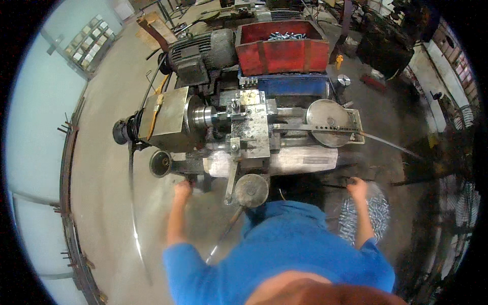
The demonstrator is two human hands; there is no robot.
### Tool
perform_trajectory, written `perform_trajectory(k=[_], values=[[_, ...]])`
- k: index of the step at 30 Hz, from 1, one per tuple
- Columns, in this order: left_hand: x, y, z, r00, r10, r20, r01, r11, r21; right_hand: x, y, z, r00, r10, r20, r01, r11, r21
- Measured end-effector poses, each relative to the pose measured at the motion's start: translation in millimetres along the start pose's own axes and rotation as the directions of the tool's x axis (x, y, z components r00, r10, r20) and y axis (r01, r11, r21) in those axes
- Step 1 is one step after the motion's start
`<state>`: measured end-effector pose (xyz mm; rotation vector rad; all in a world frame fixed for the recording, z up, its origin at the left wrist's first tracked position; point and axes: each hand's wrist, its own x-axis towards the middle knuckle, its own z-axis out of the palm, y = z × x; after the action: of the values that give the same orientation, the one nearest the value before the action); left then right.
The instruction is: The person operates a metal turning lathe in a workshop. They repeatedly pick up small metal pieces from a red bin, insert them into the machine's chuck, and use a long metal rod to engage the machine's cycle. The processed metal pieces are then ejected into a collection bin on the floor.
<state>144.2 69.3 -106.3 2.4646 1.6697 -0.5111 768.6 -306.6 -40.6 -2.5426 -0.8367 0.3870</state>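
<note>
My left hand [183,189] is closed in front of the machine, below a round handwheel [160,163]. A dark part shows at its fingertips, too unclear to name. To the right, my right hand [358,188] is also closed, its fingertips at something small and dark. Under that forearm lies a heap of small shiny metal pieces [377,211]. Between my hands stands a small lathe with a chuck [195,116], a tool slide [250,132] and a round weight-like disc [251,190] at its front. A larger disc [328,122] with a perforated bar sits at its right end.
Behind the lathe, a red bin [284,57] holds more small metal pieces, beside a grey motor [201,51]. A long metal rod [134,223] slants down at the left. A light cloth-like cover [304,160] lies along the lathe's front. Dark machinery [386,48] stands at the far right.
</note>
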Motion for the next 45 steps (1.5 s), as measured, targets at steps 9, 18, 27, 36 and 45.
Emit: perform_trajectory(k=[9, 18, 27, 36, 45], values=[[-4, 16, 34, 0.973, -0.072, -0.220, 0.031, 0.982, -0.185, 15, -60, -24, 0.971, -0.238, -0.028, 0.237, 0.971, -0.037], [-19, -5, 26, 0.989, -0.145, 0.020, 0.146, 0.967, -0.210, 38, -319, -58, 0.559, -0.827, -0.063, 0.823, 0.545, 0.162], [-141, -97, -181, 0.697, -0.609, -0.378, 0.476, 0.787, -0.392, 23, -501, 58, 0.038, -0.979, 0.200, 0.983, 0.001, -0.184], [-179, -77, -85, 0.517, -0.777, -0.360, 0.585, 0.627, -0.514, 25, -520, 74, 0.164, -0.872, 0.461, 0.964, 0.042, -0.263], [-187, -51, -78, 0.629, -0.619, -0.470, 0.363, 0.768, -0.527, 22, -512, 34, 0.175, -0.911, 0.374, 0.957, 0.068, -0.284]])
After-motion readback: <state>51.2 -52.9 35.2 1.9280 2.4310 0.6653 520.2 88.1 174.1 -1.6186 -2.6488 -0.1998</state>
